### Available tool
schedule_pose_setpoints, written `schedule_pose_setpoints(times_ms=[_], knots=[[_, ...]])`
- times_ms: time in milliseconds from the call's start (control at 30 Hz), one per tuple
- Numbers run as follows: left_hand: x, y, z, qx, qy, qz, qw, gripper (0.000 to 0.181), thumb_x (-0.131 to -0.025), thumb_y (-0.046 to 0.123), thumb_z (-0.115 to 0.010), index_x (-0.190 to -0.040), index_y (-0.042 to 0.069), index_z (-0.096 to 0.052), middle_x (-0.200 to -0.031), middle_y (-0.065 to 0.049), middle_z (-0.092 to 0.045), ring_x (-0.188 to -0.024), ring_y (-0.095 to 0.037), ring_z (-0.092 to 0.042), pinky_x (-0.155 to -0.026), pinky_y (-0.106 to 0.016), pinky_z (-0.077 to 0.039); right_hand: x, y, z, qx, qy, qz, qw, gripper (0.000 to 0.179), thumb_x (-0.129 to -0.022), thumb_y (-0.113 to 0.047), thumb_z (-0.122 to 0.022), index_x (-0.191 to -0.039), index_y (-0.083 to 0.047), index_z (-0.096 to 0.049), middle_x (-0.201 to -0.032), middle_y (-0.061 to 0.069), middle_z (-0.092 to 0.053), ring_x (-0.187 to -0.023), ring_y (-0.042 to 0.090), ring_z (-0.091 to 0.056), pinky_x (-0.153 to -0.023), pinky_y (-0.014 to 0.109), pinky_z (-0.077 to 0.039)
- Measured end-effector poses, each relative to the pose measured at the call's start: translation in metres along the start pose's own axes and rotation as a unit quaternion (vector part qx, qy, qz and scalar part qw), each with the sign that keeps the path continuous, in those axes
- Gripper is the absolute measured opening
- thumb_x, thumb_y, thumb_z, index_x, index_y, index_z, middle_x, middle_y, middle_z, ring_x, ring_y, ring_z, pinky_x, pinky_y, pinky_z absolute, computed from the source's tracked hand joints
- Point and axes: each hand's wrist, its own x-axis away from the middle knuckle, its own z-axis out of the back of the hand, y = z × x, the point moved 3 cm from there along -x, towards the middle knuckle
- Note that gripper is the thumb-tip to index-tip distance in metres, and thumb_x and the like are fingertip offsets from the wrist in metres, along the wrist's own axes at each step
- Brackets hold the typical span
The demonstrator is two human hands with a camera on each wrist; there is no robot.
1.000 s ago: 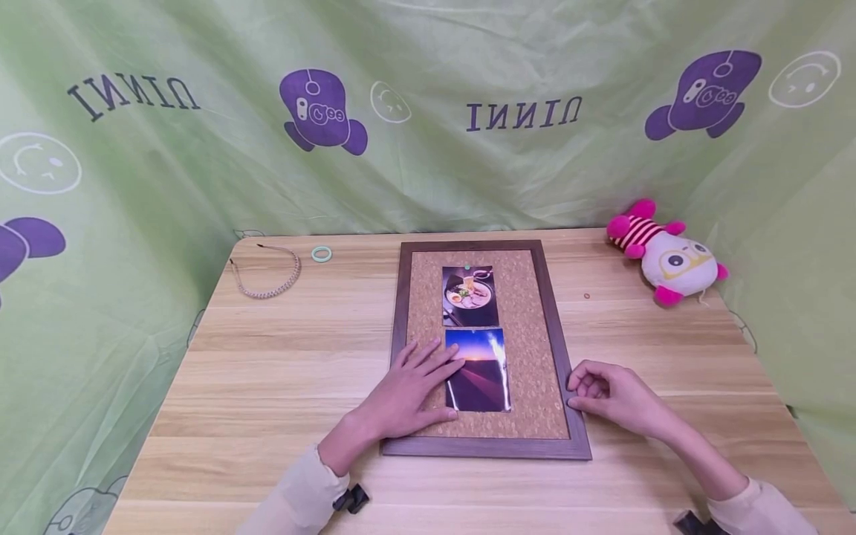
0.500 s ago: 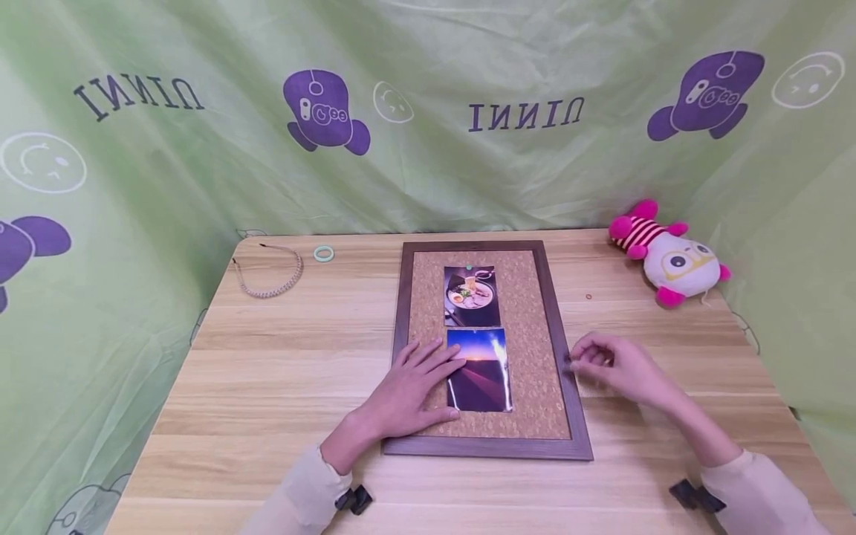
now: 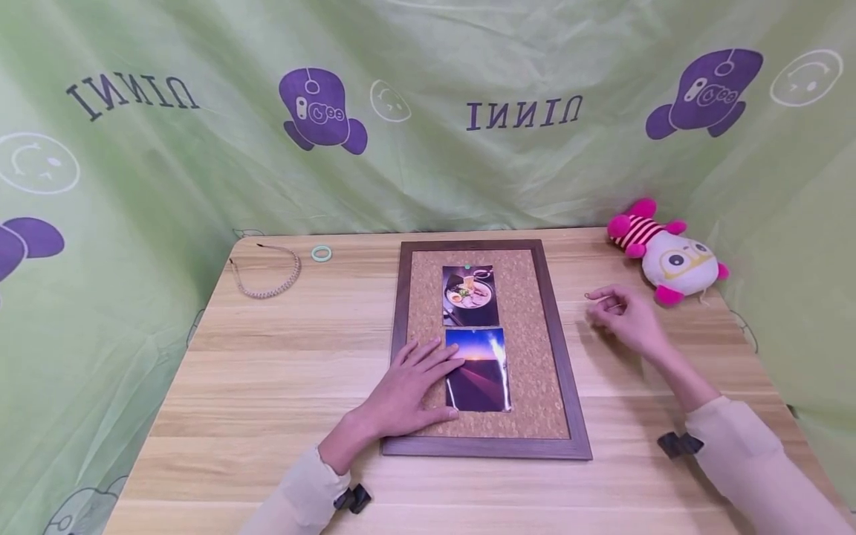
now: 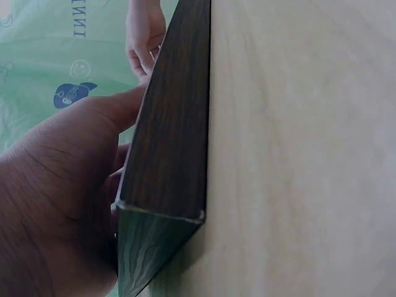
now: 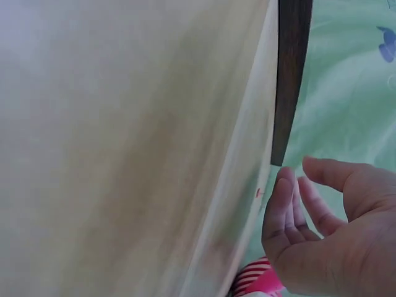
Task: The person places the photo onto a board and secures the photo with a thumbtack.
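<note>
My left hand [image 3: 409, 394] rests with spread fingers over the left side of a framed corkboard [image 3: 535, 371], its fingertips on a sunset photo [image 3: 478, 383]. Above that photo lies a noodle-bowl photo [image 3: 469, 293], with a green pin [image 3: 467, 266] at its top edge. Beyond the board's right side, my right hand [image 3: 628, 319] reaches over the table with loosely bent fingers. At its index fingertip is a tiny reddish-brown thing [image 3: 587, 296], also visible on the table as a small red speck [image 5: 258, 193] in the right wrist view. There the thumb and fingers stand apart.
A plush toy [image 3: 669, 253] with pink limbs lies at the back right. At the back left are a beaded headband [image 3: 270, 290] and a mint-green ring [image 3: 322, 254]. A green printed curtain [image 3: 428, 171] encloses the table [image 3: 267, 386] at the back and sides.
My right hand has left the board's right edge and moved away from me and slightly right, to the tiny reddish-brown thing. My left hand and both photos have stayed in place.
</note>
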Motion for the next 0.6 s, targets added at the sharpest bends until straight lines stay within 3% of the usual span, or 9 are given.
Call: schedule_pose_setpoints(times_ms=[233,433,600], knots=[[0.0,-0.001,-0.001,0.002,0.005,-0.001,1.0,0.083,-0.099,0.058,-0.074,-0.167,0.016,-0.052,-0.178,-0.004,-0.04,-0.168,-0.035,-0.028,-0.138,-0.061,-0.012,-0.018,0.009,0.002,0.028,0.018,-0.031,0.999,0.031,-0.098,0.004,-0.079,-0.124,0.016,-0.068,-0.098,0.029,-0.077,-0.066,0.001,-0.066,-0.057,0.019,-0.059],[0.0,-0.001,-0.002,0.006,0.002,0.001,1.0,0.082,-0.1,0.059,-0.074,-0.167,0.017,-0.051,-0.179,-0.003,-0.039,-0.168,-0.034,-0.027,-0.138,-0.061,-0.012,-0.027,0.013,0.002,0.068,0.031,-0.014,0.9971,0.028,-0.093,0.003,-0.084,-0.116,0.014,-0.073,-0.091,0.024,-0.079,-0.065,-0.006,-0.059,-0.058,0.014,-0.049],[-0.001,0.0,-0.002,0.003,0.008,-0.003,1.0,0.082,-0.1,0.059,-0.074,-0.167,0.017,-0.052,-0.178,-0.004,-0.04,-0.168,-0.035,-0.029,-0.138,-0.061,-0.013,-0.032,0.017,0.003,0.082,0.039,-0.009,0.9959,0.023,-0.094,0.001,-0.083,-0.112,0.013,-0.074,-0.082,0.016,-0.076,-0.058,-0.004,-0.057,-0.052,0.016,-0.049]])
